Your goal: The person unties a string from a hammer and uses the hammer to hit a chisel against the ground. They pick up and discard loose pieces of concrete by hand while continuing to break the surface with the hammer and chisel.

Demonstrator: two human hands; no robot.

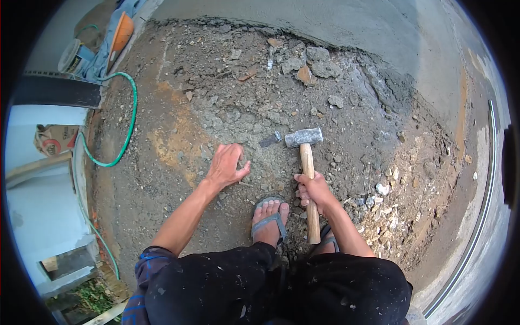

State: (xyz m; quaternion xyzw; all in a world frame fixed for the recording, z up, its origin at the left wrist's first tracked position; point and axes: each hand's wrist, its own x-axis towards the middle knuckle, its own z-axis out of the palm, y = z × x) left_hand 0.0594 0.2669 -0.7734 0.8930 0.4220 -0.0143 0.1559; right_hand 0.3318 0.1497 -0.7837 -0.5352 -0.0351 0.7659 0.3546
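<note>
In the head view, my right hand (314, 192) is wrapped round the wooden handle of a club hammer (306, 157). The hammer's worn grey steel head points away from me, over the rubble. My left hand (226, 165) is low over the broken ground, its thumb held apart from the fingers. Some of its fingertips are hidden from above, and I see nothing held in it. Between the hammer head and my left hand lies a dark flat piece (268, 141), with a small grey lump beside it.
My sandalled foot (268, 219) stands just behind the hands. Broken concrete chunks (325, 68) lie ahead, before a smooth grey cement slab (352, 24). A green hose (132, 116) curves on the left, near an orange hard hat (122, 33) and a bucket (76, 57).
</note>
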